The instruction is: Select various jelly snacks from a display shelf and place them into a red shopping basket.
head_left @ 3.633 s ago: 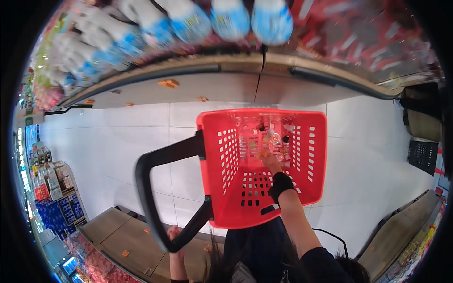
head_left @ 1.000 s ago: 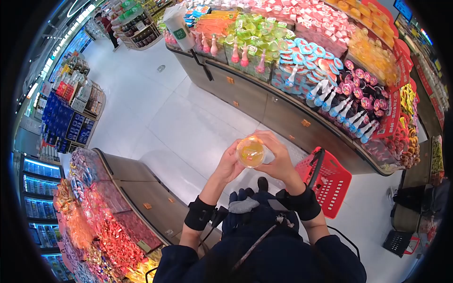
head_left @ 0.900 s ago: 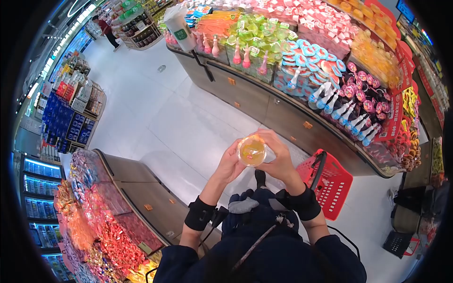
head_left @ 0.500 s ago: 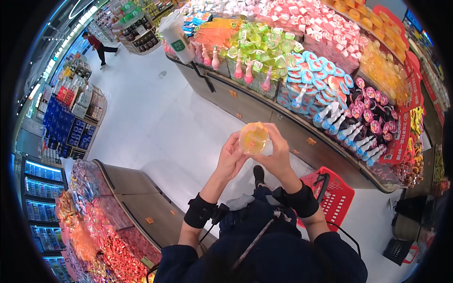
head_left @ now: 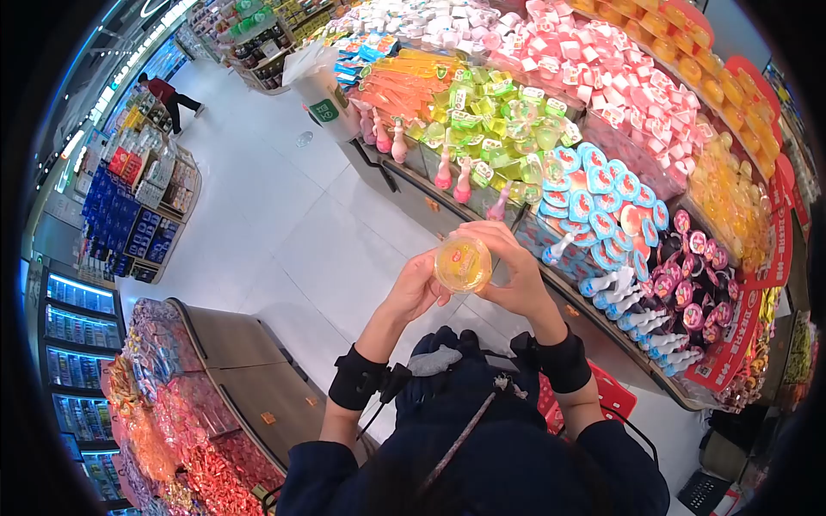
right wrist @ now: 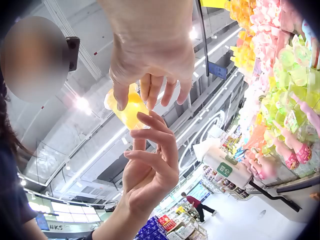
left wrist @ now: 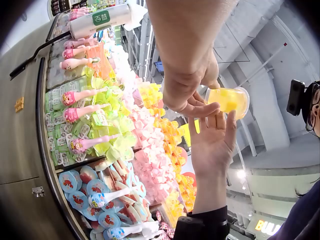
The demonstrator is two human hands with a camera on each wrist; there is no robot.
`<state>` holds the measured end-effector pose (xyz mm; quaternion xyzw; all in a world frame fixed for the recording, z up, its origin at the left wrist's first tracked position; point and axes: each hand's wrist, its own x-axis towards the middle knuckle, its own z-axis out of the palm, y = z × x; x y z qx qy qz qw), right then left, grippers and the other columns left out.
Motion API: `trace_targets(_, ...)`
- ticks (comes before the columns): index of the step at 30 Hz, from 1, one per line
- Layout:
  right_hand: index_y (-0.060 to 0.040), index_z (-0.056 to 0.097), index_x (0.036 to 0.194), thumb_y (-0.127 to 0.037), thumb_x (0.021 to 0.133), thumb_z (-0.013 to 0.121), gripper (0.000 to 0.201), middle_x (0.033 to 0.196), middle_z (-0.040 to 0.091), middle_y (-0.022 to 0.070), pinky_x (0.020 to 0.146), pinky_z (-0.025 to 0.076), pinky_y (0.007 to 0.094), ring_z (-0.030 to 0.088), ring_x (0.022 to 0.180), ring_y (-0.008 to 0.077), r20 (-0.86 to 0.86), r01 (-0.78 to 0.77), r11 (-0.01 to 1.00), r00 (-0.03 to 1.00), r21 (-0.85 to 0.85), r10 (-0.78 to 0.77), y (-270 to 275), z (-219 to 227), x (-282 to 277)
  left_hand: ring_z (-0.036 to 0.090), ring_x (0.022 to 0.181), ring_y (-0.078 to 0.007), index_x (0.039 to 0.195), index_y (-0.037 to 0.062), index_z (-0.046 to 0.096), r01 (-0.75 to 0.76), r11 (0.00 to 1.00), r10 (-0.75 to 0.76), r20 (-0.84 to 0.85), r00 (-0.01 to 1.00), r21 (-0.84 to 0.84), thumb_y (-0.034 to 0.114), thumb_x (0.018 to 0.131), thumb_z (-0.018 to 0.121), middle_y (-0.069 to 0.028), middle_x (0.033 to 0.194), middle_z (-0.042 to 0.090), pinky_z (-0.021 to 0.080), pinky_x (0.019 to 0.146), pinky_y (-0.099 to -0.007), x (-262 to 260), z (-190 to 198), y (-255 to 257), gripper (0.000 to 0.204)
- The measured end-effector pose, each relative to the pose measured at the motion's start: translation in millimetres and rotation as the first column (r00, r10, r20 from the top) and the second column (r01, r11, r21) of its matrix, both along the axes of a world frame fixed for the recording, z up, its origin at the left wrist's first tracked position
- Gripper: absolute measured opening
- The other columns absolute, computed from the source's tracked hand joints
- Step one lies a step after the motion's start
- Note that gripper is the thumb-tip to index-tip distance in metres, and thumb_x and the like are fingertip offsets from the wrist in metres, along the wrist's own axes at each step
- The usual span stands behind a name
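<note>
A clear, round jelly cup point(head_left: 463, 264) with yellow contents is held up before the body, its flat printed lid facing the head camera. My left hand point(head_left: 413, 288) pinches its left side. On the far and right sides, my right hand point(head_left: 518, 279) curls its fingers and thumb round it. The left wrist view shows the cup point(left wrist: 229, 101) tilted on its side between both hands' fingertips. In the right wrist view, the right thumb lies across the cup point(right wrist: 132, 111) and the left fingers point(right wrist: 150, 137) reach it from below.
Bins of wrapped jellies point(head_left: 495, 116) and heart-shaped cups point(head_left: 594, 202) line the counter ahead and right. A bag-roll holder point(head_left: 323, 99) juts from its corner. Another candy counter point(head_left: 249, 361) stands at left. A red basket point(head_left: 611, 396) shows behind the right arm. A person point(head_left: 170, 99) walks far off.
Earlier my right hand reached into the red basket while the left was at its handle. Now both hands hold the jelly cup. The view has shifted toward the candy counter, and the basket is mostly hidden.
</note>
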<state>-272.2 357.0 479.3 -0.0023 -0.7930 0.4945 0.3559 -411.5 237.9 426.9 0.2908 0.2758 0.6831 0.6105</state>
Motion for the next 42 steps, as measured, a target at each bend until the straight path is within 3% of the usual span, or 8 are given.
trace_targets(6, -0.0034, 0.05, 0.109, -0.007, 0.058, 0.069, 0.055, 0.11, 0.051, 0.0103, 0.09, 0.035, 0.0364, 0.045, 0.105, 0.0258, 0.042, -0.08, 0.996, 0.996, 0.05, 0.078, 15.1, 0.5, -25.1, 0.052, 0.051, -0.0093, 0.104, -0.0037, 0.047, -0.005, 0.96, 0.013, 0.026, 1.0, -0.281, 0.036, 0.088, 0.042, -0.0059, 0.076, 0.056, 0.041, 0.039, -0.0196, -28.4, -3.8, 18.3, 0.043)
trace_targets(8, -0.0037, 0.051, 0.106, -0.007, 0.057, 0.07, 0.053, 0.108, 0.052, 0.0096, 0.091, 0.035, 0.0378, 0.046, 0.104, 0.0258, 0.044, -0.051, 0.997, 0.998, 0.052, 0.048, 17.9, -0.8, -35.9, 0.062, 0.078, -0.022, 0.109, -0.0001, 0.044, 0.148, 0.942, -0.115, 0.123, 0.986, -0.302, 0.027, 0.088, 0.041, -0.0132, 0.094, 0.057, 0.055, 0.062, -0.0323, -48.9, -13.4, 22.5, 0.035)
trace_targets(12, -0.0043, 0.052, 0.102, -0.008, 0.056, 0.072, 0.051, 0.105, 0.054, 0.0084, 0.093, 0.034, 0.0398, 0.048, 0.1, 0.0258, 0.004, -0.047, 0.997, 0.999, 0.053, 0.047, 28.3, -8.0, -64.2, 0.061, 0.082, -0.0224, 0.109, -0.0006, 0.045, 0.163, 0.911, -0.181, -0.011, 0.983, -0.379, 0.03, 0.089, 0.041, -0.0134, 0.095, 0.057, 0.055, 0.064, -0.0348, -80.3, -17.7, 36.5, 0.037)
trace_targets(15, -0.0048, 0.053, 0.099, -0.008, 0.055, 0.073, 0.049, 0.1, 0.056, 0.0074, 0.094, 0.034, 0.0415, 0.051, 0.095, 0.0256, -0.046, 0.032, 0.998, 0.998, 0.048, -0.03, 33.2, -10.4, -87.2, 0.054, 0.048, -0.01, 0.099, -0.0009, 0.048, 0.091, 0.915, -0.112, -0.03, 0.993, -0.392, 0.045, 0.087, 0.039, -0.0045, 0.068, 0.057, 0.038, 0.034, -0.0178, -98.7, -11.2, 50.2, 0.048)
trace_targets(17, -0.0043, 0.054, 0.098, -0.007, 0.054, 0.074, 0.048, 0.097, 0.056, 0.0072, 0.093, 0.035, 0.0421, 0.053, 0.093, 0.0251, -0.04, 0.093, 0.995, 0.995, 0.043, -0.091, 37.7, -10.4, -105.1, 0.061, 0.082, -0.0211, 0.108, -0.0005, 0.046, 0.425, 0.891, -0.372, 0.278, 0.886, -0.163, 0.037, 0.088, 0.039, -0.0115, 0.096, 0.057, 0.055, 0.064, -0.0327, -130.1, -21.8, 59.6, 0.043)
trace_targets(20, -0.0037, 0.054, 0.096, -0.007, 0.053, 0.075, 0.048, 0.095, 0.057, 0.0072, 0.093, 0.036, 0.0421, 0.054, 0.091, 0.0245, -0.064, 0.137, 0.99, 0.989, 0.043, -0.134, 46.4, -14.7, -138.6, 0.058, 0.049, -0.0135, 0.102, -0.0001, 0.047, 0.079, 0.875, -0.091, -0.003, 0.996, -0.478, 0.047, 0.086, 0.037, -0.006, 0.069, 0.058, 0.047, 0.038, -0.0201, -139.5, 8.6, 76.4, 0.051)
trace_targets(30, -0.0037, 0.053, 0.097, -0.008, 0.053, 0.075, 0.049, 0.095, 0.057, 0.0077, 0.092, 0.037, 0.0403, 0.055, 0.091, 0.0236, -0.071, 0.273, 0.961, 0.96, 0.036, -0.27, 71.4, -15.5, -234.1, 0.058, 0.05, -0.0123, 0.105, -0.0012, 0.046, 0.233, 0.876, -0.267, -0.022, 0.963, -0.423, 0.041, 0.09, 0.032, -0.0074, 0.076, 0.059, 0.045, 0.035, -0.0214, -249.7, 0.8, 116.9, 0.047)
trace_targets(42, -0.0064, 0.054, 0.102, -0.004, 0.056, 0.072, 0.049, 0.098, 0.057, 0.0078, 0.084, 0.041, 0.0326, 0.055, 0.092, 0.0221, 0.066, 0.521, 0.851, 0.849, 0.064, -0.525, 103.6, -28.2, -288.1, 0.049, 0.103, -0.0174, 0.116, -0.0013, 0.042, -0.031, 0.979, -0.03, -0.292, 0.956, -0.201, 0.018, 0.085, 0.051, -0.0094, 0.111, 0.05, 0.042, 0.085, -0.0317, -310.5, 22.1, 140.8, 0.038)
